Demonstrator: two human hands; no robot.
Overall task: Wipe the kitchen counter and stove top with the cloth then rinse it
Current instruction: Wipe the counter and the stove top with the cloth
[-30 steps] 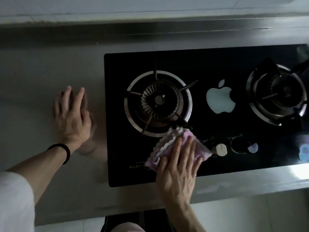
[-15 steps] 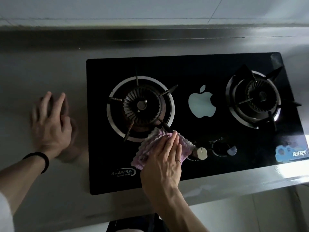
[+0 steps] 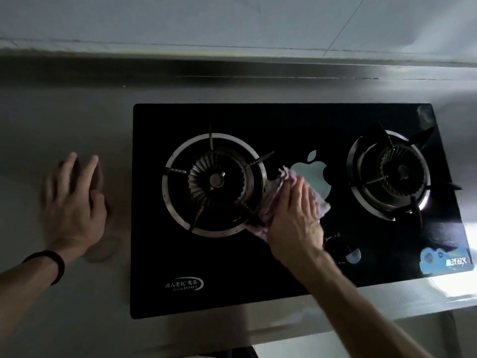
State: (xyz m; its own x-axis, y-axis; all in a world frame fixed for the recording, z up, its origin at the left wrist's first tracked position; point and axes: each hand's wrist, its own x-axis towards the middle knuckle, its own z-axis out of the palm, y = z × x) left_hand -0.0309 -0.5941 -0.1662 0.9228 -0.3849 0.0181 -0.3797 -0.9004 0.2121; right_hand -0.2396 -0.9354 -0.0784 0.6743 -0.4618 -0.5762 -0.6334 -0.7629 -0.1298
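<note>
The right hand (image 3: 291, 220) presses the pink cloth (image 3: 271, 197) flat on the black stove top (image 3: 232, 288), fingers straight and close together. The cloth sits at 4 o'clock of the left burner (image 3: 214, 182). At the stove's 9 o'clock, the left hand (image 3: 72, 205) rests spread on the steel counter (image 3: 64, 306). The cloth's edge meets a pan-support prong, so it could snag and tug the support askew.

A pale tiled wall (image 3: 232, 19) runs along the back; a blue sticker (image 3: 438, 259) sits lower right, an apple-shaped decal (image 3: 311, 174) mid-frame
</note>
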